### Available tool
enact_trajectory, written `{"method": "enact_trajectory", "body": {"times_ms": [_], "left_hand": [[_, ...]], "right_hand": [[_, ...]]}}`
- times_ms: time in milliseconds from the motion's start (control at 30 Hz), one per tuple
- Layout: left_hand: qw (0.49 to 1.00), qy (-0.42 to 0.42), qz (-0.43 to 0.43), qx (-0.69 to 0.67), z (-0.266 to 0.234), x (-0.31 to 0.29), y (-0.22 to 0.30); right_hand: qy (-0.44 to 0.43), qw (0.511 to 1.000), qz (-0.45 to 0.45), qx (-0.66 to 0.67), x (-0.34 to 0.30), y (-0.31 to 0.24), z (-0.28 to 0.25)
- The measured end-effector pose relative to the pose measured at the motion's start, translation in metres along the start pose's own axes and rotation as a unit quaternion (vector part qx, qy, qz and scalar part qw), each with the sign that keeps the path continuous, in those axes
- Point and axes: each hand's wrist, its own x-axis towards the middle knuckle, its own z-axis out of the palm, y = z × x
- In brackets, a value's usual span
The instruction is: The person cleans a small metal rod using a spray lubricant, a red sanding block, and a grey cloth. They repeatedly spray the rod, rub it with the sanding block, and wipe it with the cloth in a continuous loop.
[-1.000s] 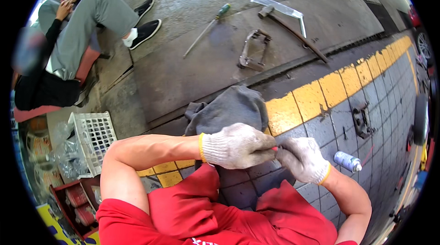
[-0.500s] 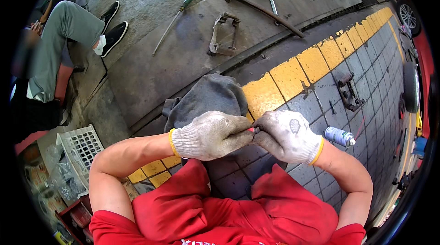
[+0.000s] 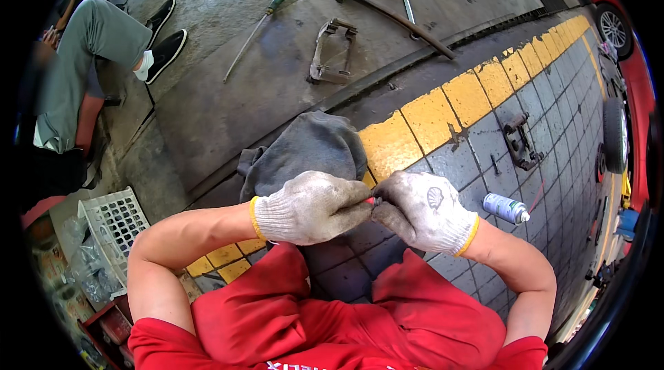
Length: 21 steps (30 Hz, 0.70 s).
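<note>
My left hand (image 3: 315, 209), in a whitish knitted work glove with a yellow cuff, is closed with thumb and fingers pinched together. Opposite it, my right hand (image 3: 423, 209) wears a matching soiled glove and is closed too. Between the fingertips shows a small red piece (image 3: 374, 200) with a dark end. Most of it lies hidden in the gloves, so its kind is unclear. Just beyond my hands a dark grey cloth (image 3: 304, 152) lies bunched up. To the right, a spray can (image 3: 505, 209) with a thin red straw rests on its side on the tiles.
Farther ahead lie a screwdriver (image 3: 256, 34), a long-handled hammer (image 3: 401, 20) and a metal caliper bracket (image 3: 317, 59). A second bracket (image 3: 520, 142) is on the tiles at right. A white crate (image 3: 114, 228) stands left. Beyond sits a person (image 3: 104, 41); a wheel (image 3: 614, 136) stands by a red car (image 3: 642, 162).
My hands stay together at nearly the same place, and the right one has turned slightly. A little more of the red piece shows between them. The whole view has shifted slightly.
</note>
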Motion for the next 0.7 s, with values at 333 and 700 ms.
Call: {"method": "enact_trajectory", "body": {"times_ms": [333,700], "left_hand": [[0.911,0.054,0.21,0.352,0.015,0.017,-0.018],[1.0,-0.007,-0.003,0.014,0.005,0.002,0.002]], "right_hand": [[-0.245,0.723,0.494,0.416,0.001,0.006,0.006],[-0.03,0.999,-0.013,0.004,-0.005,0.005,0.004]]}}
